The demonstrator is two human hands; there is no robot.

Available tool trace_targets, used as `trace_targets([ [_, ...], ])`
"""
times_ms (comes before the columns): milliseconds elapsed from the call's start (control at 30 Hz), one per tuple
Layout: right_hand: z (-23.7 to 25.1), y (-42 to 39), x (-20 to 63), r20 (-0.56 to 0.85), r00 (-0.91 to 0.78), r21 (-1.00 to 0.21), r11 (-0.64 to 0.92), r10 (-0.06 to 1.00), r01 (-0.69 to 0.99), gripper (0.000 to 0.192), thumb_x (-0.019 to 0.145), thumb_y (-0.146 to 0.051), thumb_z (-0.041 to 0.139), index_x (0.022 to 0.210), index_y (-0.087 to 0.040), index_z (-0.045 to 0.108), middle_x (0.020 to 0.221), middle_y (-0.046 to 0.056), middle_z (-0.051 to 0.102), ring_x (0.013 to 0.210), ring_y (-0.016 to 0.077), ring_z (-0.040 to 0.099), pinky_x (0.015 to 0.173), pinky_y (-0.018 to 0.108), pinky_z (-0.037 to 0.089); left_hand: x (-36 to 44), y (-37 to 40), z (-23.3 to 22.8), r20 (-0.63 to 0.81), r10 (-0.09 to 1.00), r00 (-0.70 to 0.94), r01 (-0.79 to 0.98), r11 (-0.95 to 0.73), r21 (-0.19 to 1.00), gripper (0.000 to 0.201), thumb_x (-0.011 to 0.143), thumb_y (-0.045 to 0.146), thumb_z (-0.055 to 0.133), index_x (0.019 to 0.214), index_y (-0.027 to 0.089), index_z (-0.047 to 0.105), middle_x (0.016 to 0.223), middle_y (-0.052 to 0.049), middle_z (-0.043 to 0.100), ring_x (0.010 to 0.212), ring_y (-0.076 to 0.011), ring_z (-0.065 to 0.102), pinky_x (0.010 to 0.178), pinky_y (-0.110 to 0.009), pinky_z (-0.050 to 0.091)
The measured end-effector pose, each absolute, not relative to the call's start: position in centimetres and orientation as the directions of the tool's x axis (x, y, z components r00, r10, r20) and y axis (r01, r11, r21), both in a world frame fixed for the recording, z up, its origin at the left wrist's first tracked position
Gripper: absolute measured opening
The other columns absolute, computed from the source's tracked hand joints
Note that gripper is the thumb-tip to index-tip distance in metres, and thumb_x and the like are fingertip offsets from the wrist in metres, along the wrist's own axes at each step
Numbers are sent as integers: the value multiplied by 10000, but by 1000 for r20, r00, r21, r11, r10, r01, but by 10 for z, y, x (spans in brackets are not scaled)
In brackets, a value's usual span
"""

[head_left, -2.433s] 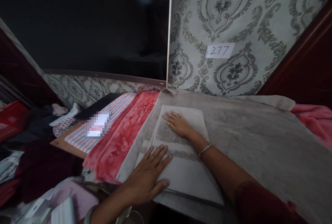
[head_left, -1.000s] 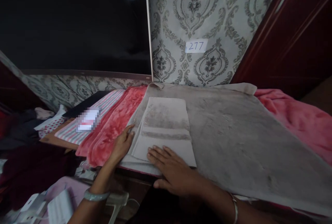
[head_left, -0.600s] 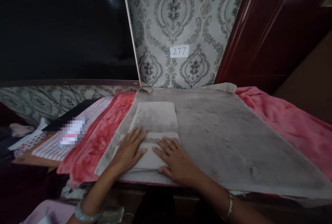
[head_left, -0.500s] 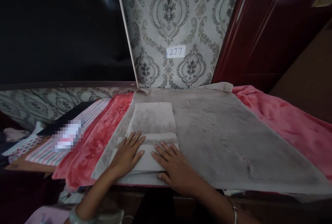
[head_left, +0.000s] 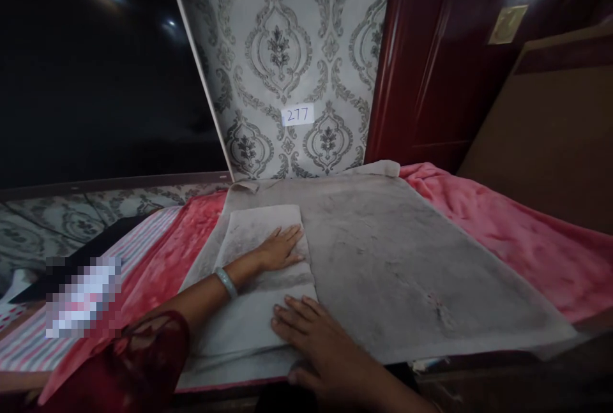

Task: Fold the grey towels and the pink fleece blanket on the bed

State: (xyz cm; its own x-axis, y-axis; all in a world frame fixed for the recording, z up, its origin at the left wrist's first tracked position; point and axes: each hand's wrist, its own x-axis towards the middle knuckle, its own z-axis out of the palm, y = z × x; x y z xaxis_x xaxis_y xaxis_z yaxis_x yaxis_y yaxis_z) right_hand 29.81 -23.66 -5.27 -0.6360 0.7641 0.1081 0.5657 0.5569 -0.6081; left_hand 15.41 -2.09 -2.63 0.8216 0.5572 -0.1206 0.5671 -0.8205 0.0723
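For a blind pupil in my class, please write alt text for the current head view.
The left hand lies flat on a folded cloth, the right hand at its near right corner; a spread grey blanket lies underneath.

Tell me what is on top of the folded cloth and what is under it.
On the folded cloth lie the left hand and fingers of the right hand. The grey sheet shows around it; the part directly beneath is covered and can't be seen.
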Motion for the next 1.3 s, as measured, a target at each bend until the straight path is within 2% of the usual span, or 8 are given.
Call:
trace_targets([
  [133,-51,-237,303,132,-657,-605,586,742,540,764,950,-583,526,1588,-296,219,1646,39,209,1530,246,83,1248,457,47,172,19,-38,-98,647,756,652,-758,28,829,951,649,311,1574,120,172,1646,-192,105,1534,-293,86,1228,-502,85],
  [267,-64,-229,304,184,-685,-537,656,705,530,775,960,-607,489,1595,-290,178,1639,35,225,1527,240,108,1250,451,92,185,53,-42,-80,660,747,663,-748,31,773,964,642,261,1569,163,218,1646,-163,152,1532,-285,113,1220,-509,101],
  [500,-103,-216,294,291,-658,-319,719,694,617,510,1070,-364,310,1572,-331,225,1591,-22,330,1501,192,219,1224,418,245,192,92,-43,-52,636,770,638,-767,63,611,1014,498,223,1546,210,309,1624,-88,278,1504,-211,244,1224,-435,166],
  [633,-112,-214,290,347,-634,-252,720,691,647,500,1062,-356,345,1555,-346,267,1557,-26,395,1479,187,283,1206,402,297,193,98,-48,29,659,752,656,-752,68,585,1022,454,194,1525,204,356,1598,-83,349,1483,-193,298,1220,-417,209],
  [800,-102,-216,293,295,-647,-321,710,704,626,539,1056,-402,361,1573,-346,218,1585,-15,345,1493,204,250,1217,427,264,195,92,-49,142,699,701,701,-712,41,536,1019,398,233,1484,208,420,1549,-102,434,1474,-228,317,1215,-485,222],
  [1000,-70,-224,304,188,-673,-499,659,716,562,671,964,-511,544,1557,-313,299,1601,38,332,1501,241,224,1221,451,207,193,66,-32,229,696,681,710,-704,28,542,1003,374,307,1471,131,432,1587,-175,343,1497,-292,254,1231,-534,143],
  [1200,-23,-207,293,232,-575,-587,585,784,561,431,984,-342,535,1407,-261,541,1330,51,643,1251,199,547,1110,356,360,157,34,-19,84,557,826,551,-830,81,560,1012,508,280,1509,276,391,1588,-54,375,1474,-199,317,1218,-416,239],
  [1300,-20,-190,277,213,-664,-526,657,717,540,520,997,-442,512,1488,-284,442,1535,54,454,1443,231,338,1202,433,216,133,31,-21,-4,560,829,558,-825,89,580,1015,522,256,1544,291,316,1636,-50,257,1522,-232,181,1233,-514,113],
])
